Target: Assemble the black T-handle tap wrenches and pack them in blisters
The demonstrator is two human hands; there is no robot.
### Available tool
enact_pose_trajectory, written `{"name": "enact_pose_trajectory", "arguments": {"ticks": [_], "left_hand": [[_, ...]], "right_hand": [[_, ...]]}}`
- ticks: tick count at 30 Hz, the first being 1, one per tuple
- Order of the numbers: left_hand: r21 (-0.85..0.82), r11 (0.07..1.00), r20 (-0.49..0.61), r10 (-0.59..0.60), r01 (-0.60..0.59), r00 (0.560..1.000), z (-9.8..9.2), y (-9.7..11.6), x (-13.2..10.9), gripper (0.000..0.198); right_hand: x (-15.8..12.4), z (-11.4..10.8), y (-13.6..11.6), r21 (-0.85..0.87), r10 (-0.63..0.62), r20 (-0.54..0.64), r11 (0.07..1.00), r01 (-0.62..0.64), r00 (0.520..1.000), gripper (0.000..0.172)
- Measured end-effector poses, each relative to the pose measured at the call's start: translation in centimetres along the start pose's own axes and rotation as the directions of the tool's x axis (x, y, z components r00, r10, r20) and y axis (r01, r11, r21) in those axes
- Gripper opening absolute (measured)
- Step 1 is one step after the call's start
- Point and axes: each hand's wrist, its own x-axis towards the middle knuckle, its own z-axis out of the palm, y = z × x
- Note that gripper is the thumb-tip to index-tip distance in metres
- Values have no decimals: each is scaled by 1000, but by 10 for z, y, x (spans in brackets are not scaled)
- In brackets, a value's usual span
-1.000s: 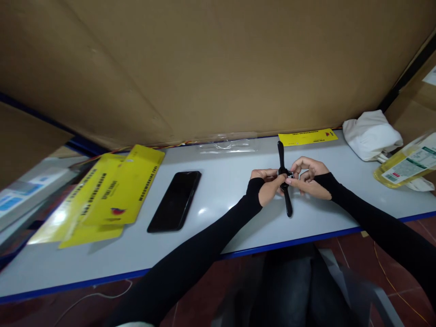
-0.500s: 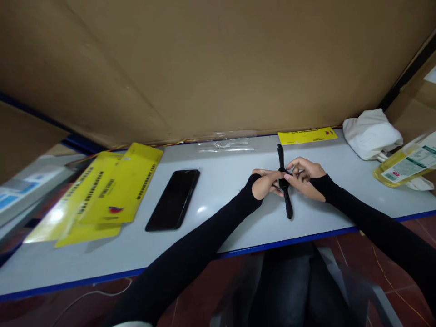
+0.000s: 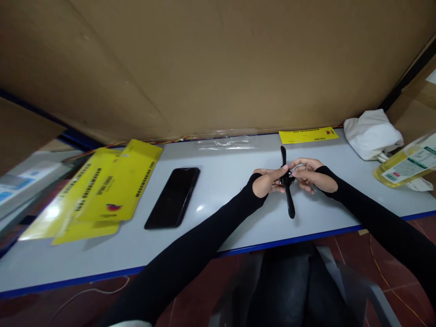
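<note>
A black spokeshave (image 3: 290, 202) with two long handles is held over the table, one handle pointing to the back and the other to the front. My left hand (image 3: 267, 181) is closed around the left side of its middle, thumb on top. From the right, my right hand (image 3: 311, 174) has its thumb and forefinger at a small shiny metal part (image 3: 290, 174) in the tool's centre. The fingers partly hide the spokeshave's body.
Left of my arms lies a black phone (image 3: 173, 197), with several yellow printed cards (image 3: 119, 181) beyond it. Clear plastic packaging (image 3: 227, 143) and another yellow card (image 3: 308, 135) lie by the cardboard wall. At right are a white cloth (image 3: 373, 134) and a bottle of yellow liquid (image 3: 405, 165).
My right hand has shifted slightly right and its thumb has drawn back, uncovering the shiny metal part. The spokeshave has turned a little; my left hand still holds it.
</note>
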Motion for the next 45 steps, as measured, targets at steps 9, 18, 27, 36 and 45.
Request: {"name": "enact_pose_trajectory", "arguments": {"ticks": [9, 18, 27, 36, 45], "left_hand": [[-17, 999, 41, 52, -51, 998, -1, -9, 3, 51], [4, 998, 61, 67, -67, 996, 3, -6, -5, 50], [87, 989, 26, 118, -120, 993, 3, -8, -4, 5], [164, 964, -18, 217, -211, 976, 8, -5, -13, 4], [233, 936, 24, 266, -264, 964, 5, -4, -17, 8]], "right_hand": [[-4, 9, -1, -38, -59, -36, 998, 57, 998, 64], [-4, 19, 3, -183, -92, -163, 981, 62, 982, 47], [1, 7, 5, 18, -23, -29, 1000, 23, 999, 39], [-6, -5, -9, 24, -47, 129, 999, 44, 991, 52], [-7, 13, 5, -209, -147, -94, 970, 124, 985, 57]]}}
